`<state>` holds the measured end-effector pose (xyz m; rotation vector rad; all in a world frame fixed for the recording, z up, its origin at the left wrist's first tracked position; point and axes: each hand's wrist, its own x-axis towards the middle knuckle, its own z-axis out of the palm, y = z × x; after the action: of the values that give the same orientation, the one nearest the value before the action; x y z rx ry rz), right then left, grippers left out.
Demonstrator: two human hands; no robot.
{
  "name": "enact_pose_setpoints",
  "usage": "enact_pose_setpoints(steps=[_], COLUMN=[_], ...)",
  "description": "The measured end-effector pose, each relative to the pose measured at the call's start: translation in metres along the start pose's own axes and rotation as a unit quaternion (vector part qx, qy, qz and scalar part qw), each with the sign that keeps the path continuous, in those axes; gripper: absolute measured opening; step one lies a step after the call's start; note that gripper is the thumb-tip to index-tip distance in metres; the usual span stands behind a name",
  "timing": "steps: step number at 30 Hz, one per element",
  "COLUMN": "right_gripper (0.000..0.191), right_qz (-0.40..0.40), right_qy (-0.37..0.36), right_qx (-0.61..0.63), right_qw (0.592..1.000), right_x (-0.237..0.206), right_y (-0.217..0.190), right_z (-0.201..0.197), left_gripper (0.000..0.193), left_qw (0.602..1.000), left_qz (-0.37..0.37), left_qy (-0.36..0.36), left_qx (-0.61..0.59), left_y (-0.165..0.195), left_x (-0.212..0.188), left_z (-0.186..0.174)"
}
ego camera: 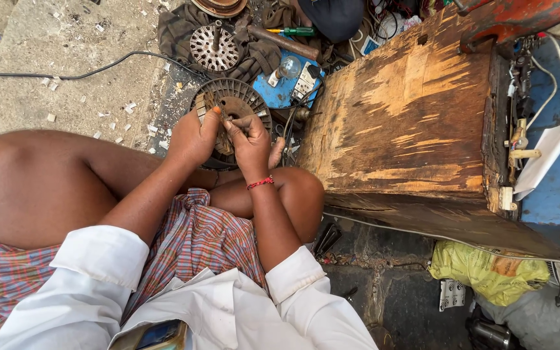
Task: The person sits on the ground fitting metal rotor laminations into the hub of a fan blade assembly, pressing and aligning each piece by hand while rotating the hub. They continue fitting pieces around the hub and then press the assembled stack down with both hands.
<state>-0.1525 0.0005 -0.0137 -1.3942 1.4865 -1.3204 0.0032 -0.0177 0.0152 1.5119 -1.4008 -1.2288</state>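
Both hands work over the stator [241, 97]. The left hand [191, 137] grips its rim. The right hand [249, 139] pinches something too small to tell.

The concrete floor [66, 97] carries a black cable [66, 73], white scraps [129, 107], a slotted stator core [214, 47] and a wooden box [403, 110].

A round, slotted metal motor stator [241, 97] lies flat on the ground, dusty, its near side hidden.
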Motion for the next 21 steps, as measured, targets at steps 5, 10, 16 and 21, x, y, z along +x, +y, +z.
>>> enact_pose_setpoints(steps=[5, 10, 16, 21], right_gripper=[0.011, 0.012, 0.014, 0.014], right_qz=[0.009, 0.012, 0.059, 0.017], right_qy=[0.019, 0.043, 0.047, 0.050], right_qx=[-0.032, -0.076, -0.120, -0.165], right_qw=[0.999, 0.996, 0.990, 0.985], right_x=[0.007, 0.003, 0.009, 0.007], right_y=[-0.006, -0.016, -0.032, -0.038], right_z=[0.009, 0.011, 0.014, 0.012], left_gripper=[0.058, 0.058, 0.057, 0.054], left_qw=[1.000, 0.999, 0.999, 0.997], left_qz=[-0.002, 0.013, 0.009, 0.053], left_qy=[0.001, 0.019, 0.022, 0.043], left_qx=[0.028, 0.030, 0.039, 0.038], left_y=[-0.002, 0.001, 0.005, 0.003], left_x=[-0.002, -0.005, -0.006, -0.010], left_z=[0.002, 0.007, 0.005, 0.010])
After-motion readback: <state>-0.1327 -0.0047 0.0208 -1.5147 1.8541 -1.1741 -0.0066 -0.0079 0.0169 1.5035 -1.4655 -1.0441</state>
